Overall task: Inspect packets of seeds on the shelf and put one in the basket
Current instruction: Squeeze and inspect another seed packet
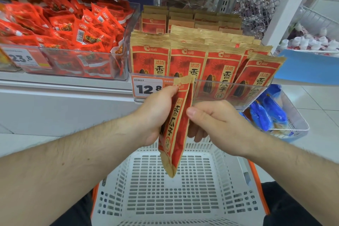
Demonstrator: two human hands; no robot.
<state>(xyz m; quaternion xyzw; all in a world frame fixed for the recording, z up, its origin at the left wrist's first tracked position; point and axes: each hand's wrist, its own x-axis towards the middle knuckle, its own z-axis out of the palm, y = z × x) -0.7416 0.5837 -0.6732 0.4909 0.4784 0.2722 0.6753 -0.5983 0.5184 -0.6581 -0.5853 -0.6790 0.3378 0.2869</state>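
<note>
A red and tan packet of sunflower seeds [176, 130] hangs edge-on between my hands, above the white plastic basket [227, 205]. My left hand [156, 117] grips its left face, thumb near the top corner. My right hand [212, 117] pinches the right side, thumb in front and fingers curled behind it. Several matching seed packets [187, 60] stand upright in rows in a clear shelf bin [229, 91] just behind my hands. The basket holds nothing that I can see.
A price tag reading 12.8 [146, 87] sits on the bin's front. A clear bin of red snack packets [60, 29] stands to the left. To the right a wire basket [293, 124] holds blue packets, low by the floor.
</note>
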